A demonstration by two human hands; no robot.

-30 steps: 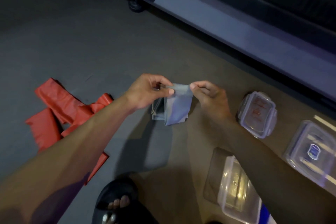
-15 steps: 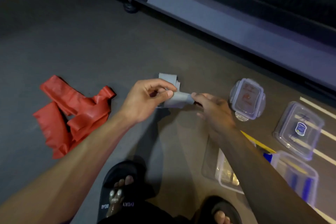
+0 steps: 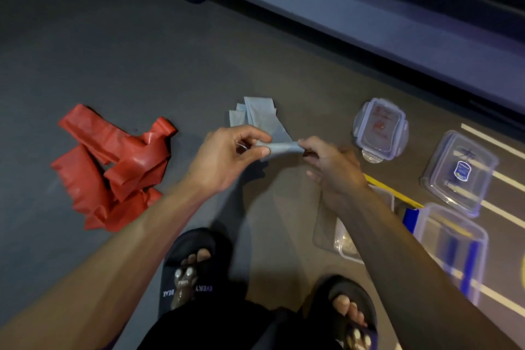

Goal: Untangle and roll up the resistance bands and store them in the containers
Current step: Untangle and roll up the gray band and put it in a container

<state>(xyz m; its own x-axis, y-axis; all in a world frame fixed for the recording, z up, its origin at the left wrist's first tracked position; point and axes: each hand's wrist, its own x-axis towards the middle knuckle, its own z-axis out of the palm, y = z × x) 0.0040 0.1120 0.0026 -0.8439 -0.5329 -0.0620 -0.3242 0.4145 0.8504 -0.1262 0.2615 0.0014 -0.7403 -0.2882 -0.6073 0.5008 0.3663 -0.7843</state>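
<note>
Grey resistance band (image 3: 262, 119) is pinched at its near end between the left hand (image 3: 227, 159) and right hand (image 3: 332, 167), the rest trailing folded on the floor (image 3: 113, 51) beyond them. "STRONG" is printed on the treadmill (image 3: 369, 17) label, "EVERY" and "BEAR" can be read on the black slide (image 3: 187, 273), and the red band (image 3: 113, 167) is heaped off left, well apart from the lidded containers (image 3: 379, 128) at right.

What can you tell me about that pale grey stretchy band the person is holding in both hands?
The pale grey flat resistance band looks like thin, smooth rubbery sheet. Its near end is gathered into a narrow twist, pinched between the left hand and the right hand. Its far part fans out in several overlapping flat layers beyond the hands, over the dark floor; whether it touches the floor is unclear. It lies apart from the red band and the containers.
</note>
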